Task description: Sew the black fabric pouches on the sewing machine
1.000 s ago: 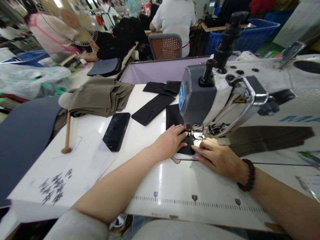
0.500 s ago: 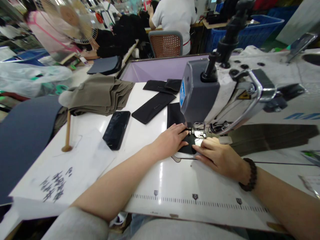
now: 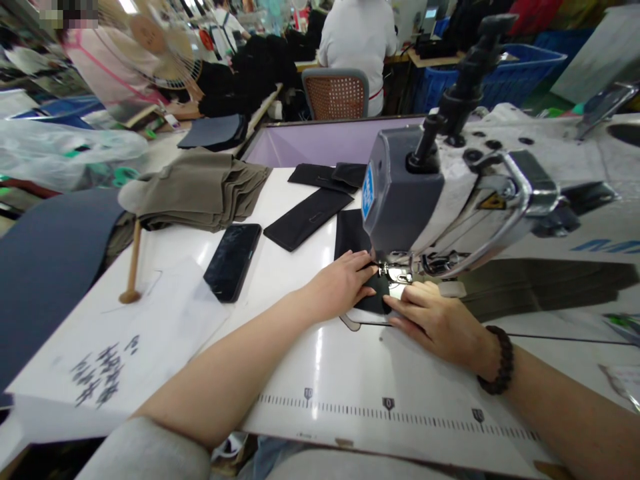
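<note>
Two hands (image 3: 333, 290), one black cloth (image 3: 373, 304)

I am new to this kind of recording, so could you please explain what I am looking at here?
Of course. There is no robot: a camera worn on a person's head looks forward and down at their two bare hands. The large machine on the right is a sewing machine. The left hand lies on a black fabric piece by the needle area. The right hand, with a dark bracelet at its wrist, has fingertips at the fabric's edge; whether it pinches it, I cannot tell. On the white table, further left, are more black pieces, a phone, a brownish fabric stack and a handwritten sheet.
</note>
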Demonstrator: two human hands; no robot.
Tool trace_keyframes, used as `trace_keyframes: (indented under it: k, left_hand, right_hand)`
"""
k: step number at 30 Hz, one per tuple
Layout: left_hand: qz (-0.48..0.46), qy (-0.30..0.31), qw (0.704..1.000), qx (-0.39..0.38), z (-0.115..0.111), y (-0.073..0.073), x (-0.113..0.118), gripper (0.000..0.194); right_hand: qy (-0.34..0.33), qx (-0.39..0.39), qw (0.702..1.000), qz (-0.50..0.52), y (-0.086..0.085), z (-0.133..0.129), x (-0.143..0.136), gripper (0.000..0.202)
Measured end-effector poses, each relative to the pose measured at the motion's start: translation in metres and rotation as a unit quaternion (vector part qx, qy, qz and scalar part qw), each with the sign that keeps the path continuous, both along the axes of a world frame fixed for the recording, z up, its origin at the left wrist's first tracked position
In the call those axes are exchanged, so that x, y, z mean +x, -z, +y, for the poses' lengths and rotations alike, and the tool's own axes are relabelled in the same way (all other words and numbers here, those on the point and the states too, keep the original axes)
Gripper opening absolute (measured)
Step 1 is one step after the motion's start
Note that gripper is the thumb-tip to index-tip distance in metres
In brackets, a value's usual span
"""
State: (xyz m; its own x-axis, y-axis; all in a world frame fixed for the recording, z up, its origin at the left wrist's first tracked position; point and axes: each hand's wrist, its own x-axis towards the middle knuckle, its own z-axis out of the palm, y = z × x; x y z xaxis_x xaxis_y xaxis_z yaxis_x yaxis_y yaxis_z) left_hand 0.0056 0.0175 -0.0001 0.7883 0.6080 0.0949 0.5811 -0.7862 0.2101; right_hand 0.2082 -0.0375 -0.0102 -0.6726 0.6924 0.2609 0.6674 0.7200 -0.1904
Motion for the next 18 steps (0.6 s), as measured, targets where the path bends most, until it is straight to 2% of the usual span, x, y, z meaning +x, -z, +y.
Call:
trace_keyframes:
  k: [8, 12, 15, 18]
  left_hand:
    - [-0.010, -0.002, 1.000, 0.010, 0.003, -0.002, 0.000, 0.030]
    - [0.005, 0.042, 0.999, 0.019, -0.005, -0.006, -0.002, 0.020]
    - [0.016, 0.092, 0.995, 0.020, -0.012, -0.010, -0.004, 0.023]
    - [0.016, 0.112, 0.993, 0.019, -0.015, -0.014, -0.004, 0.025]
  right_hand:
    - [0.014, -0.003, 1.000, -0.003, 0.001, 0.001, 0.000, 0.033]
    - [-0.032, -0.005, 0.999, 0.004, 0.000, -0.001, 0.001, 0.032]
    - [-0.056, 0.000, 0.998, 0.011, 0.001, -0.002, 0.001, 0.032]
    - [-0.050, 0.001, 0.999, 0.008, 0.002, -0.003, 0.001, 0.031]
